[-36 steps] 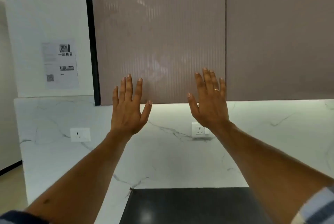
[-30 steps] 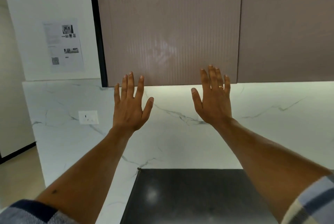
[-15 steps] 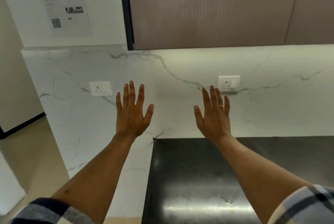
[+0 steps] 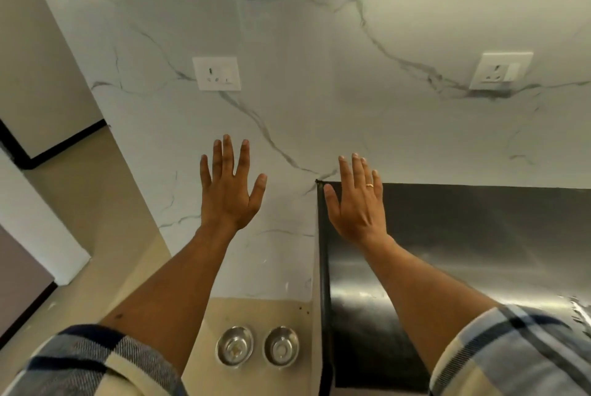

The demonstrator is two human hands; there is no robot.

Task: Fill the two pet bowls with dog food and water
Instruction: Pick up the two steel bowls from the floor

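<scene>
Left to right: beige floor (image 4: 96,235) runs along the left, and above it the left hand (image 4: 227,194) is held up flat, fingers spread wide, holding nothing. Far below it, two steel bowls (image 4: 235,345) and (image 4: 281,346) sit side by side on the floor, just apart, hard against the foot of the marble panel (image 4: 287,108) and beside the counter's edge; both look empty. Judging by their look, they are light, stiff and unbreakable, but smooth and likely slippery when wet. The rolled rim is the place to pinch, one bowl per hand, and once filled with water a bowl should be carried level. Two sockets (image 4: 216,73) and (image 4: 500,70) are set in the marble. The right hand (image 4: 356,200), ring on one finger, is likewise open and empty, raised over the dark glossy counter (image 4: 479,235), whose visible top is bare. No food or water source shows.
</scene>
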